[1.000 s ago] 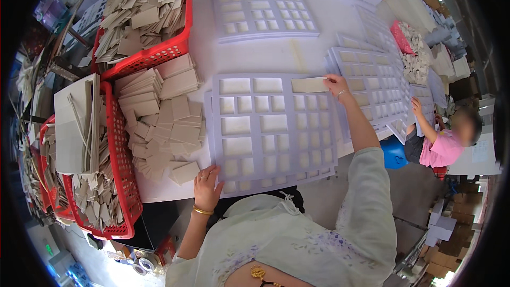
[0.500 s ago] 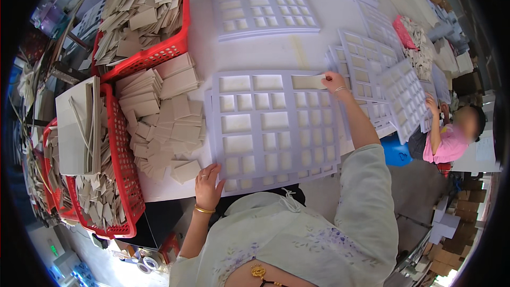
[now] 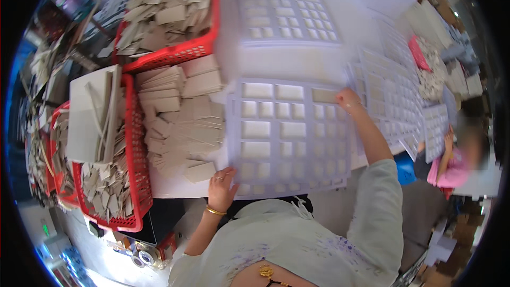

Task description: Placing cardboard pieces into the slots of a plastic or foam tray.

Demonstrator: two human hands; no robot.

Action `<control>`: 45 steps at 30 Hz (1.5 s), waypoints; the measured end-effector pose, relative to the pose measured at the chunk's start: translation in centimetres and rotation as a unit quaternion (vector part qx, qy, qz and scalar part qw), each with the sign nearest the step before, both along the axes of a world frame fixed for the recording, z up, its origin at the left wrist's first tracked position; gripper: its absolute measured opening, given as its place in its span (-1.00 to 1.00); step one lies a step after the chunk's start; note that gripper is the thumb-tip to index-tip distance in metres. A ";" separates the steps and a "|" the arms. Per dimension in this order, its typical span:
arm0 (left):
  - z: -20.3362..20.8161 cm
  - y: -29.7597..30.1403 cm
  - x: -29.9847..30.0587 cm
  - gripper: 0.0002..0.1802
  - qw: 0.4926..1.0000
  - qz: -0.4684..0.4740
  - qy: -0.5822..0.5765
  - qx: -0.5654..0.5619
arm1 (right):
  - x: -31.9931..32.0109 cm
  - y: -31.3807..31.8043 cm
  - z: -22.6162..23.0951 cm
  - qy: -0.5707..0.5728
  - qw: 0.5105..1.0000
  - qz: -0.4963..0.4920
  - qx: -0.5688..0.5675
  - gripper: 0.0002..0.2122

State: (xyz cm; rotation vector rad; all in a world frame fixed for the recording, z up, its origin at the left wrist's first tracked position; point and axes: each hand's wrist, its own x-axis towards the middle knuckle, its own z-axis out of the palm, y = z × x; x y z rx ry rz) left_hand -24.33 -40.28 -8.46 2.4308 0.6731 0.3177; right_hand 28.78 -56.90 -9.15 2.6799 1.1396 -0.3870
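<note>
In front of me lies a white board with a grid of rectangular cut-out openings [image 3: 273,150], on top of at least one similar board. A grey cardboard piece [image 3: 323,95] sits at its upper right opening. My right hand [image 3: 349,100] is closed at that piece's right end, its fingertips partly hidden and slightly blurred. My left hand [image 3: 222,188] rests by the board's lower left corner, fingers apart and holding nothing. Just beyond it lie loose cardboard pieces [image 3: 200,172], part of a larger spread of pieces [image 3: 183,127] left of the board.
Red plastic baskets [image 3: 139,165] full of cardboard pieces stand at the left, one topped by a stack of larger grey sheets [image 3: 91,117]. More grid boards [image 3: 289,18] lie at the far side and right. A person in pink [image 3: 451,167] handles a grid board at the right.
The whole view has shifted, so the table appears farther right. My right hand stays at the cardboard piece, with its fingers more curled. The person in pink has moved their board rightward and down.
</note>
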 end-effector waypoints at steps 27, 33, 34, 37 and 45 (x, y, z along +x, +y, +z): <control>1.2 3.8 -1.8 -0.68 0.992 0.048 -0.117 -0.017 | -28.5 54.1 11.8 0.204 0.926 0.136 0.288 -0.17; 0.7 4.6 -2.0 -0.71 0.988 0.060 -0.141 -0.013 | -26.4 53.3 11.7 0.150 0.919 0.274 0.241 -0.62; 0.7 4.7 -1.8 -0.71 0.988 0.061 -0.143 -0.006 | -25.7 53.0 11.6 0.148 0.920 0.272 0.239 -0.62; 1.1 5.0 -1.6 -0.72 0.986 0.066 -0.152 0.003 | -24.6 50.8 12.9 0.116 0.879 0.317 0.337 -0.73; 3.1 6.7 -0.1 -0.73 0.976 0.065 -0.210 0.011 | -20.3 42.5 16.0 0.408 0.729 0.098 0.541 -0.78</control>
